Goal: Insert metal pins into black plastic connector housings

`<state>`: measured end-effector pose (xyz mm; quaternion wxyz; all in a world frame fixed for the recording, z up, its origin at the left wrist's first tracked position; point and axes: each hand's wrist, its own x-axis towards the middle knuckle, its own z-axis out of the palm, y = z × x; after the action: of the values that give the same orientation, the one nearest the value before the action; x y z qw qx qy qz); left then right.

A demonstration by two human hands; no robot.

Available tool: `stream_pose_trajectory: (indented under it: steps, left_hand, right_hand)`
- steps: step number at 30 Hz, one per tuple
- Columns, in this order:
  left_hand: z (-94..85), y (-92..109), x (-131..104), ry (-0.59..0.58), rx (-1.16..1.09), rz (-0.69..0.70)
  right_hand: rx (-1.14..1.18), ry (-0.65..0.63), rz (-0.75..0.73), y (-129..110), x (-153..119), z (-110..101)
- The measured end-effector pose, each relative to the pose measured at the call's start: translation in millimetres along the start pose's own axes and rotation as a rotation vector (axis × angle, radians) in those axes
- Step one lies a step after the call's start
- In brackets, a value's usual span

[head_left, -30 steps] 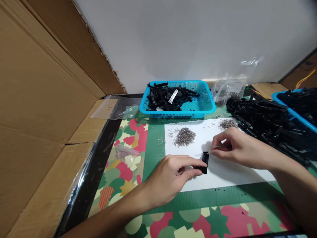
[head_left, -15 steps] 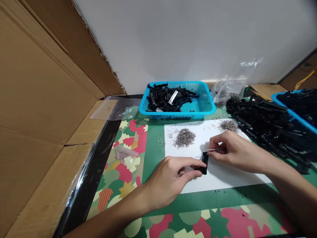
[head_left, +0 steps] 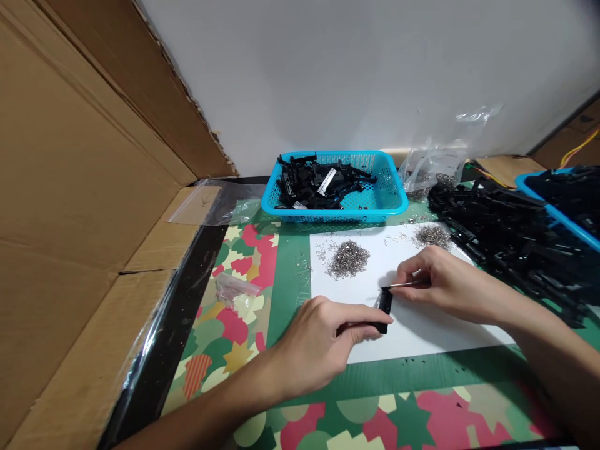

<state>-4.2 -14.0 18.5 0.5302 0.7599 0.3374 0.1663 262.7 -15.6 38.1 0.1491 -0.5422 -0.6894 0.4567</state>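
Over a white sheet of paper (head_left: 422, 325), my left hand (head_left: 323, 337) pinches the near end of a small black plastic part (head_left: 385, 304) between thumb and fingers. My right hand (head_left: 435, 281) is closed around a pair of thin metal tweezers (head_left: 407, 284), whose tip meets the far end of that part. Whether the tip grips anything is too small to tell. Behind the hands a pile of small metal springs or clips (head_left: 349, 259) lies on the paper, and a second metal pile (head_left: 432, 236) sits at its far right corner.
A blue basket (head_left: 335, 216) of black parts stands at the back. To the right are a heap of black parts (head_left: 506, 237) and another blue basket (head_left: 562, 209). Plastic bags (head_left: 237, 287) lie left, and a clear bag (head_left: 435, 169) stands behind. Cardboard (head_left: 70, 219) walls the left side.
The black part has tilted slightly in my left hand, and its fingers lie straighter along it. The tweezers' tip has dropped a little onto the part's far end.
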Motion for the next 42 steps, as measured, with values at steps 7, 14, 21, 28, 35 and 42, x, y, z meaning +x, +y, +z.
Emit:
stream_pose_trajectory:
  steps: [7, 14, 21, 28, 35, 42]
  left_hand:
    - [-2.0, 2, 1, 0.004, -0.039, -0.019]
    - [0.7, 2, 1, 0.087, 0.021, -0.031]
    - [1.7, 2, 1, 0.106, 0.027, -0.049]
    - [1.1, 3, 2, 0.119, 0.019, -0.04]
    - [0.0, 3, 3, 0.108, 0.009, -0.014]
    - [1.6, 1, 3, 0.109, 0.014, -0.013]
  right_hand:
    - [0.012, 0.087, 0.04, 7, -6, -14]
    - [0.415, 0.356, -0.223, 7, -5, -1]
    - [0.638, 0.228, -0.037, 11, 8, 8]
    - [0.875, 0.279, 0.027, 13, 13, 3]
    - [0.618, 0.305, -0.089, 13, 6, 1]
    - [0.211, 0.237, -0.104, 11, 0, 4]
